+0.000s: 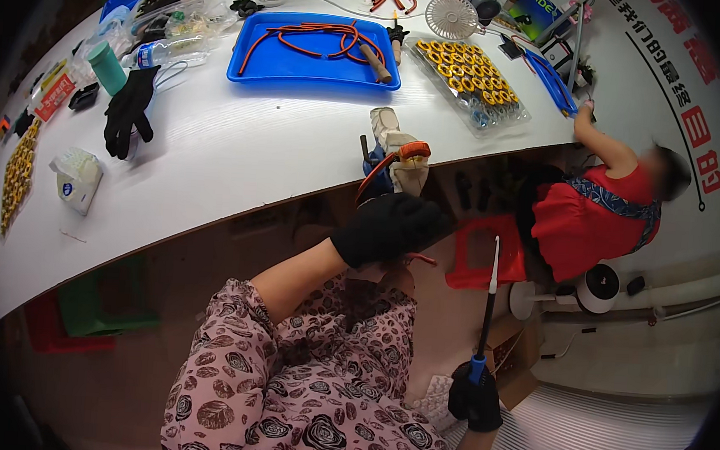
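Observation:
My left hand (392, 231), in a black glove, is closed just below the table edge. A red-brown cord (420, 259) shows beneath its fingers. Right above it, a small vise (409, 175) with pale wrapped jaws sits at the table edge. An orange-brown loop of cord (415, 149) curves over the vise and runs down toward my left hand. Low on the right, my right hand (475, 399), also gloved in black, grips the blue handle of a hook tool (489, 303). Its dark shaft points up and ends in a pale, thin tip.
A blue tray (246, 65) holds more red-brown cords and a wooden-handled tool. Yellow ring-shaped pieces (472, 71) lie in a clear pack beside it. Left are a black glove (129, 112), a teal cup (106, 67) and tissues (75, 179). A child in red (574, 226) stands at right near a red stool (478, 253).

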Motion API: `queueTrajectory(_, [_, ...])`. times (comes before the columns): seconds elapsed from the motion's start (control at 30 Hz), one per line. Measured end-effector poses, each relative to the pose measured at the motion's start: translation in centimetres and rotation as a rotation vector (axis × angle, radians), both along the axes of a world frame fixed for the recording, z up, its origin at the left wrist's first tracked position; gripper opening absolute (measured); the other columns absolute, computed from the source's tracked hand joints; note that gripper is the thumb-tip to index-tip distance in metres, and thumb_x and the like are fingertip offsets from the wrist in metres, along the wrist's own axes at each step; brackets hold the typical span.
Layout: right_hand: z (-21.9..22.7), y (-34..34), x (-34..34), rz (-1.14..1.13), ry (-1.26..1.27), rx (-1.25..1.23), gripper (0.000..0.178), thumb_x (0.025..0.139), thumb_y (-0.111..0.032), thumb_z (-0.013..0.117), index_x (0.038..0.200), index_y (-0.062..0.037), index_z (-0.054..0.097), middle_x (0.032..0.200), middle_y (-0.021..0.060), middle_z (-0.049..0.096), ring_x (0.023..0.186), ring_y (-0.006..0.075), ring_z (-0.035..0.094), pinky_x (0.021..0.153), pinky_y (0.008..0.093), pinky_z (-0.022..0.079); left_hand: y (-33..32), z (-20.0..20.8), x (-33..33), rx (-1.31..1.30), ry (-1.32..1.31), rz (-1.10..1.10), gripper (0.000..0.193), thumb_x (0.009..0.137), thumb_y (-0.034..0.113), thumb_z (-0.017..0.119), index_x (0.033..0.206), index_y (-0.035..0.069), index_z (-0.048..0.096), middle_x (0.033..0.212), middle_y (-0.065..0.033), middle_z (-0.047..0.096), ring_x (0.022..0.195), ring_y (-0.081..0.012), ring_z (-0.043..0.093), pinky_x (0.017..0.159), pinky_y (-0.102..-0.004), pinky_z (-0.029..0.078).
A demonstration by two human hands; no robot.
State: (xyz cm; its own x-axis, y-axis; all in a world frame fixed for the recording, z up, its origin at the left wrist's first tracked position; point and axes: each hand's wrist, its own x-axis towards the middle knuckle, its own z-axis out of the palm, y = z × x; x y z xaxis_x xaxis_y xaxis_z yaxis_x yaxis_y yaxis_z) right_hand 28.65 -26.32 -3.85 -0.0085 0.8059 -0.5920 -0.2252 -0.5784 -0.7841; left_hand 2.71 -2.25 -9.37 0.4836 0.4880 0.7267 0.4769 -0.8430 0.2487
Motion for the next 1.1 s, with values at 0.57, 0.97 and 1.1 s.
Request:
queueTrajectory(0.57, [0.8, 6.8, -4.8, 0.211, -0.239, -0.078, 0.013, 0.081, -0.007, 0.061, 0.091, -0.0037, 0.053, 0.060, 0.0024, 0.051, 0.038, 0.0095, 0.044, 0.034, 0.0236, 0.033, 11.9, 5.7, -8.8, -0.688, -1.639, -0.294, 0.020, 0.088, 0.012, 0.055, 0.105, 0.000, 0.055, 0.076, -0.0115, 0.060, 0.054, -0.0116, 0.049, 0.048, -0.0236, 0.039])
queueTrajectory(0.97, [0.0, 14.7, -6.0, 0.352, -0.282, 0.006, 0.016, 0.085, -0.016, 0.059, 0.093, -0.0051, 0.052, 0.062, 0.0011, 0.051, 0.038, 0.0079, 0.044, 0.035, 0.0230, 0.033, 19.5, -0.3, -5.9, -1.233, -1.392, -0.470, 0.023, 0.080, 0.015, 0.063, 0.098, 0.002, 0.059, 0.072, -0.0041, 0.057, 0.058, -0.0113, 0.051, 0.052, -0.0230, 0.042])
queueTrajectory(1.1, [0.8, 17.4, -5.6, 0.382, -0.324, 0.034, 0.021, 0.084, -0.018, 0.061, 0.099, -0.0071, 0.052, 0.062, -0.0006, 0.051, 0.039, 0.0067, 0.043, 0.035, 0.0225, 0.033, 20.1, -0.2, -4.9, -1.296, -1.357, -0.457, 0.026, 0.079, 0.016, 0.065, 0.101, 0.003, 0.059, 0.075, -0.0059, 0.060, 0.060, -0.0133, 0.055, 0.053, -0.0240, 0.044])
